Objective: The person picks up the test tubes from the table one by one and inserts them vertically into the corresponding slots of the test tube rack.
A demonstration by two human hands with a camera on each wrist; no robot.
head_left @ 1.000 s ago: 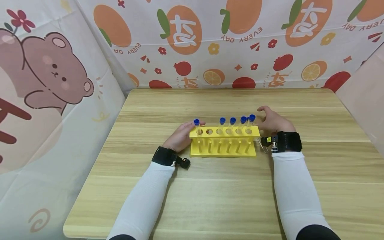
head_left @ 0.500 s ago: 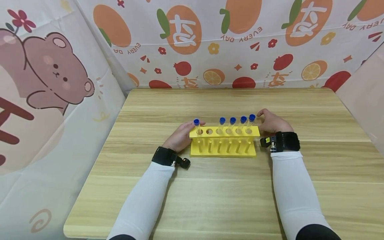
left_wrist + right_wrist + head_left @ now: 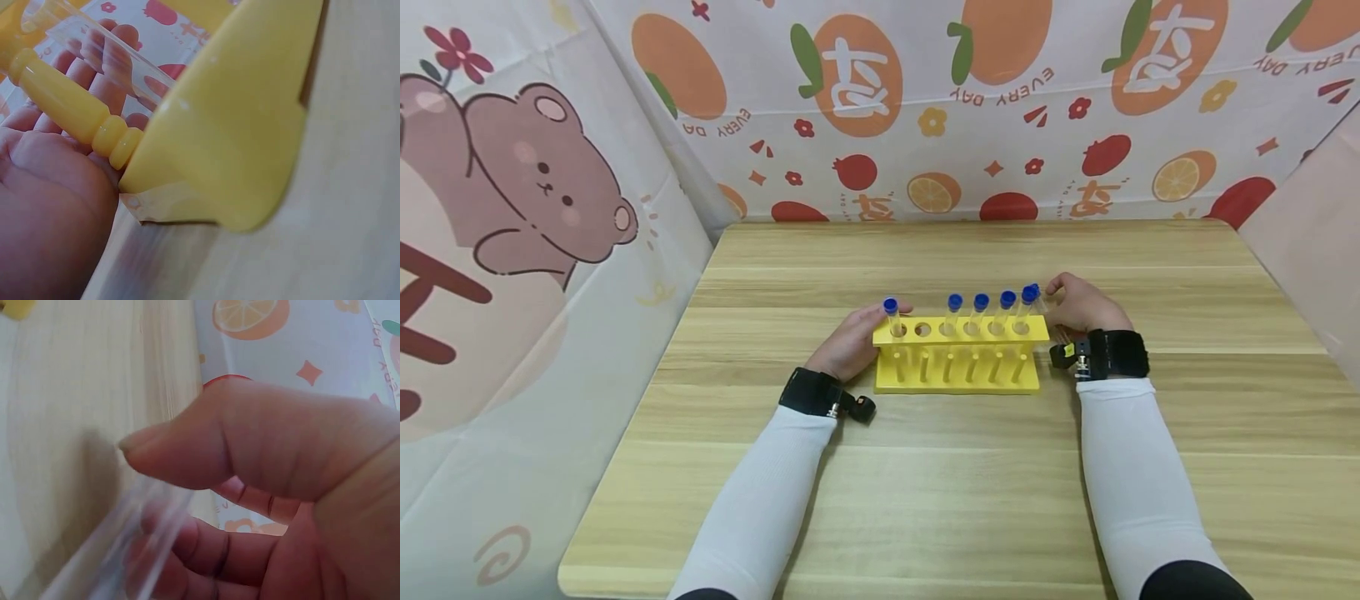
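A yellow test tube rack (image 3: 961, 386) stands on the table, holding several clear test tubes (image 3: 977, 315) with blue caps. The second hole from the left has no tube. My left hand (image 3: 850, 342) holds the rack's left end; in the left wrist view its palm lies by the yellow post (image 3: 69, 103) and its fingers (image 3: 115, 69) bend behind it. At the rack's right end, my right hand (image 3: 1082, 307) pinches another clear tube (image 3: 150, 540), tilted and blurred in the right wrist view. Its blue cap shows beside the rightmost racked tube in the head view.
The wooden table (image 3: 880, 500) extends around the rack on all sides. Behind it hangs a fruit-print cloth (image 3: 962, 125), and a bear-print cloth (image 3: 542, 183) hangs at the left.
The right hand has shifted slightly left and its fingers have drawn in. The held tube's cap passed behind the rack's rightmost tube and now shows right of it. Left hand and rack stay put.
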